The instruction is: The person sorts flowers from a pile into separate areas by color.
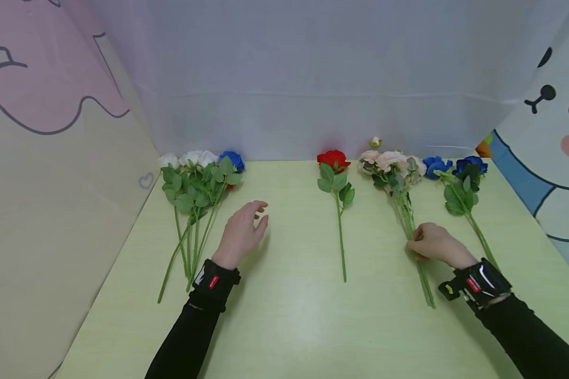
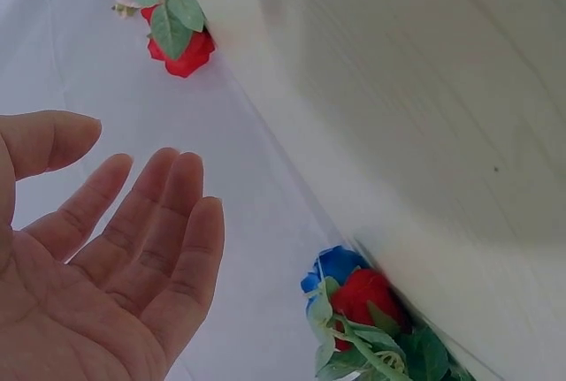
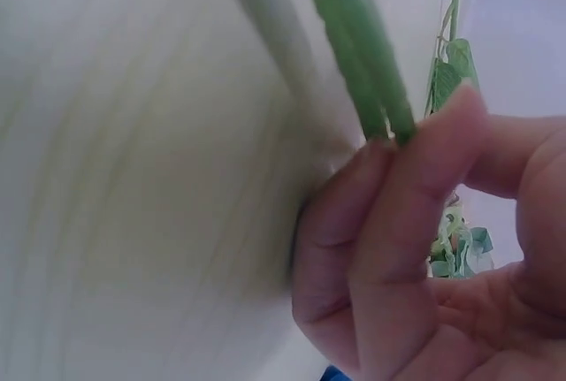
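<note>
My right hand (image 1: 437, 245) pinches the green stems (image 3: 358, 41) of the pale pink flowers (image 1: 392, 162) between thumb and curled fingers. Those blooms lie at the table's far edge, with the stem ends pointing toward me. My left hand (image 1: 242, 231) hovers above the table with relaxed, parted fingers and holds nothing, as the left wrist view of the palm (image 2: 97, 310) also shows. Just left of it lies a bunch of white roses (image 1: 198, 158) with a blue rose (image 1: 232, 160); a red rose (image 2: 367, 297) is tucked beside the blue one.
A single red rose (image 1: 333, 159) lies on the table (image 1: 294, 310) between my hands. Blue flowers (image 1: 471, 166) with a long stem lie at the right, near my right wrist. A pale curtain (image 1: 284, 79) hangs along the far edge.
</note>
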Motion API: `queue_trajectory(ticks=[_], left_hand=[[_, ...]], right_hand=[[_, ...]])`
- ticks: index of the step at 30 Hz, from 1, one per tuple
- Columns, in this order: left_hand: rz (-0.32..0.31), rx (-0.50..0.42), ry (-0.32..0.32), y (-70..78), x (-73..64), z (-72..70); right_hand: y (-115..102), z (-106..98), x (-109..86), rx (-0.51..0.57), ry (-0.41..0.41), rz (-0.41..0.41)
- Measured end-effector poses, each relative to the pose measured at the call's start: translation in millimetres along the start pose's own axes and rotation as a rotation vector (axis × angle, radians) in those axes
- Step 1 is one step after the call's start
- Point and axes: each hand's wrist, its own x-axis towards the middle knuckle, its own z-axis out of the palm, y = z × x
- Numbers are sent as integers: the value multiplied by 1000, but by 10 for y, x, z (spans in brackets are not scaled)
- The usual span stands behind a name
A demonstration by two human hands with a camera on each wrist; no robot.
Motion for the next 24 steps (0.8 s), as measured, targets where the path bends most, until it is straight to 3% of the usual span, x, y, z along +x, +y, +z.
queue_trajectory(ticks=[24], left_hand=[[4,-3,7,-23,-17,-8]], right_hand=[[-37,17,31,-16,1,-46]])
